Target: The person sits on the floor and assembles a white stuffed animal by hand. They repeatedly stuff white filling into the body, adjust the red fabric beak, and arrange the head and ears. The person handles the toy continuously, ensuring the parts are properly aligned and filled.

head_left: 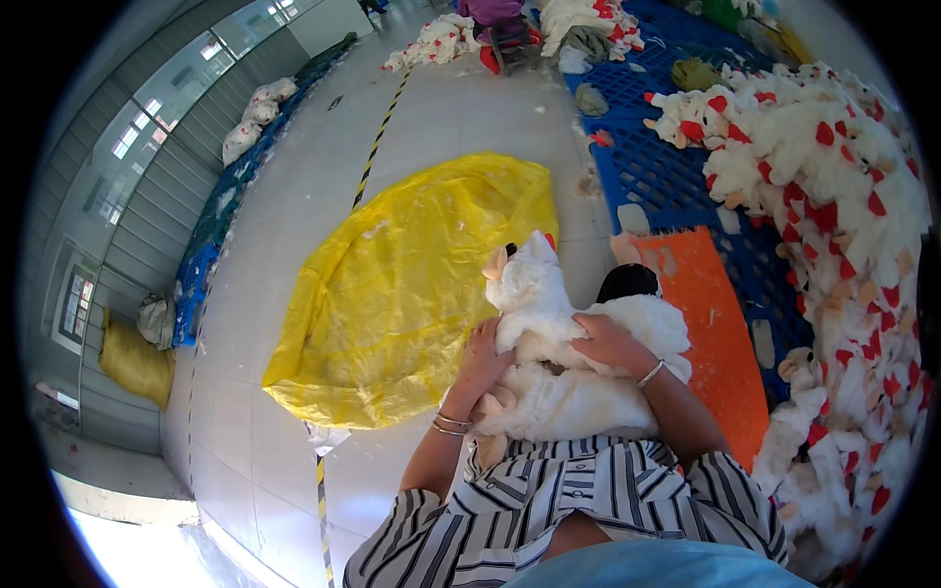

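Across my lap lies a white plush toy (578,397) with a narrow head pointing away from me, a red piece and a beige piece at the head. My left hand (484,355) grips its left side, fingers curled round the fur below the neck. On the other side my right hand (602,340) presses into the fur with its fingers bent and partly sunk in. Between the hands the fur parts at a small dark gap. Something black and rounded (628,282) shows just beyond the toy, partly covered by it.
A yellow woven sack (392,284) lies spread on the tiled floor ahead. An orange sheet (701,323) lies to the right, beside blue plastic pallets (652,181). White plush skins with red parts (833,196) are heaped along the right. Another person (493,20) sits far ahead.
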Tool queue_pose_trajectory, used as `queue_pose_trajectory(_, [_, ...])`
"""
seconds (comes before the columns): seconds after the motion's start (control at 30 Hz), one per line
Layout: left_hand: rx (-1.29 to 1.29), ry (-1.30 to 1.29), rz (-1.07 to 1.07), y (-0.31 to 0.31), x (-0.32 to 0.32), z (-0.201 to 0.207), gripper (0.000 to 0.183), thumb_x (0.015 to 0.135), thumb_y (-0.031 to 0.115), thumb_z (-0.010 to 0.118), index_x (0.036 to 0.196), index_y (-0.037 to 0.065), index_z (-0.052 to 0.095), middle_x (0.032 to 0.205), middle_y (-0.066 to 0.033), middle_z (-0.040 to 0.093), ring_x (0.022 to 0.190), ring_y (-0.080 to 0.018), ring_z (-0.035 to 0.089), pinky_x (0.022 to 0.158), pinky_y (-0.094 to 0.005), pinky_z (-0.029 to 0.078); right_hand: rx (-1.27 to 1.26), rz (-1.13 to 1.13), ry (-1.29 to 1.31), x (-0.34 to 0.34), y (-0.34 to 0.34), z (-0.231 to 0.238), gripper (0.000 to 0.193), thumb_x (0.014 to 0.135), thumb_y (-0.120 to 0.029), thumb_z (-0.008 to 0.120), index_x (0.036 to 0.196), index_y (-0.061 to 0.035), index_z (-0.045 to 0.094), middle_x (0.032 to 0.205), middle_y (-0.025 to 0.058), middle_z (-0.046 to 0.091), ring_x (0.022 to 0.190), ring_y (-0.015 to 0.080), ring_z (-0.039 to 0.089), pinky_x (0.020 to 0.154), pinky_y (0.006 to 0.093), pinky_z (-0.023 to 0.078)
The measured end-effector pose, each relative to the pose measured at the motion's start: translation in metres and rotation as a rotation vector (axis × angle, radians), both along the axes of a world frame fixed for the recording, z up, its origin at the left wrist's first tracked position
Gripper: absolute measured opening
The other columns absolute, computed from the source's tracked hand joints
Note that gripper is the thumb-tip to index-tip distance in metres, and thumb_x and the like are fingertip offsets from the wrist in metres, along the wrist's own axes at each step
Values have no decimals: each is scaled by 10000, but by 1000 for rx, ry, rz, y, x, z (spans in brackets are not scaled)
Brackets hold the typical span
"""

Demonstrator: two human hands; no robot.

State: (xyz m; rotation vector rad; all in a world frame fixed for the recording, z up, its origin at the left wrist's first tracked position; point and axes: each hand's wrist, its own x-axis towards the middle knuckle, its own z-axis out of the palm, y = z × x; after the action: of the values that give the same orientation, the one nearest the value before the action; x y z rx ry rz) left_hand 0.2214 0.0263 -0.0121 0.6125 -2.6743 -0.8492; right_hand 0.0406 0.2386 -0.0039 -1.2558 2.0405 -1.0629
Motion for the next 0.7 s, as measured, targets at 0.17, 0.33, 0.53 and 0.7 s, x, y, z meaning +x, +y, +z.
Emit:
queue_pose_trajectory(0.17, [191, 65, 185, -44, 27, -15, 334, 742, 92, 711, 1059, 11, 643, 1010, -196, 675, 925, -368, 658, 800, -391, 530, -118, -6, -64, 0, 2, 6, 377, 812, -194, 627, 1106, 40, 606, 958, 251, 659, 888, 378, 643, 788, 405, 500])
queue_pose_trajectory(0.33, [264, 304, 272, -66, 26, -21, 232, 826, -63, 594, 1049, -4, 614, 926, -69, 681, 854, -124, 640, 759, -282, 538, -58, 14, -56, -3, 1, 6, 383, 815, -213, 651, 1104, 35, 610, 961, 242, 664, 896, 360, 651, 801, 396, 500])
queue_pose_trajectory(0.53, [666, 587, 206, -42, 8, 11, 270, 863, -95, 569, 1113, 8, 584, 1053, -76, 646, 908, -132, 632, 820, -271, 539, -6, 154, -58, -3, 2, 17, 416, 849, -289, 733, 1080, 33, 605, 923, 187, 666, 819, 246, 635, 769, 345, 493])
queue_pose_trajectory(0.7, [517, 691, -9, -15, -8, 67, 329, 813, -127, 595, 1108, 18, 612, 1074, -84, 636, 1011, -166, 611, 904, -296, 502, -203, -71, -123, 6, -22, 60, 478, 810, -273, 781, 1128, 10, 565, 934, 141, 616, 788, 199, 572, 753, 319, 488])
